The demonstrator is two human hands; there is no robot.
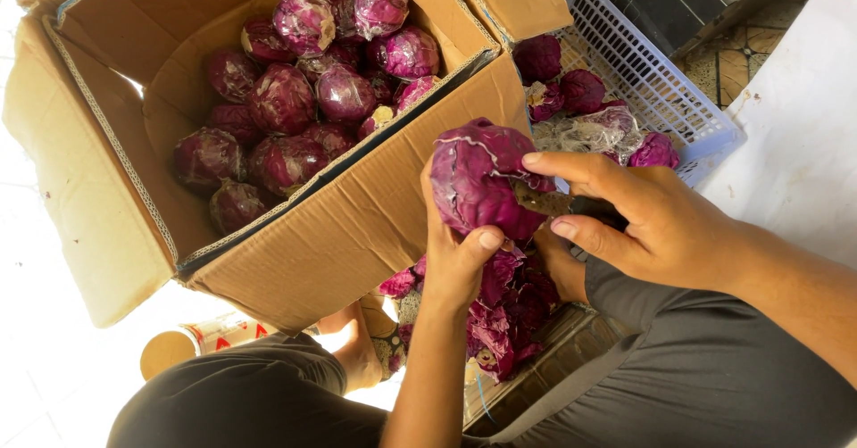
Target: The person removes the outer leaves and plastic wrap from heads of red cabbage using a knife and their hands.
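- Your left hand (pixel 457 256) cups a red cabbage (pixel 482 180) from below, at frame centre.
- Your right hand (pixel 643 220) grips a knife (pixel 544 201) against its 3 o'clock side.
- At 10 o'clock, a cardboard box (pixel 357 225) holds more cabbages.

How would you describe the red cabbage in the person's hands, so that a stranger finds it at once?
Start at the big brown cardboard box full of purple-red cabbages. Just right of its near corner, the left hand holds up one round purple-red cabbage. Unlike the others, it is outside box and basket, with the right hand pressing a small blade to it.
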